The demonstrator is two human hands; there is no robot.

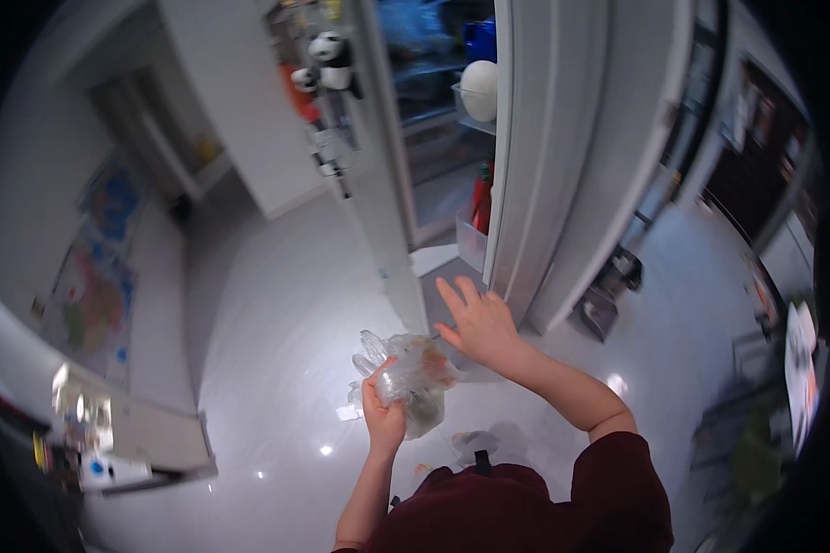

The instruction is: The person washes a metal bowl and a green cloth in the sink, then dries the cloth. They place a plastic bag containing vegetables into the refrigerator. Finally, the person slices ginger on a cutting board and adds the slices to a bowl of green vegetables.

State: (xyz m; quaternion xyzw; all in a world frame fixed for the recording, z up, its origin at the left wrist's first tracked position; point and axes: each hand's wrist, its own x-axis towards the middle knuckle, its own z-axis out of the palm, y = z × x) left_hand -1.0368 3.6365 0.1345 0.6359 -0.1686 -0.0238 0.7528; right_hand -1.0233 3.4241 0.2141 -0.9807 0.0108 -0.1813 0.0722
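Observation:
My left hand (384, 419) grips a crumpled clear plastic bag (422, 408) by its gathered upper part. Something orange and something pale green show through the film, too blurred to name. My right hand (483, 323) is just up and to the right of the bag, fingers spread, holding nothing. Beyond it stands what looks like an open refrigerator (436, 148), its inside partly in view. Clear bins (472, 242) line the right side of the opening. A red bottle (482, 200) with a green cap stands in the lower one, and a white rounded object (480, 90) sits higher up.
Panda figures (332, 62) and other small items hang on the panel left of the opening. Right of the grey panels, a dustpan (598, 312) rests on the glossy tiled floor (277, 332). A pale cabinet or ledge (155, 435) juts in at lower left; blurred dark furniture (740, 422) stands at right.

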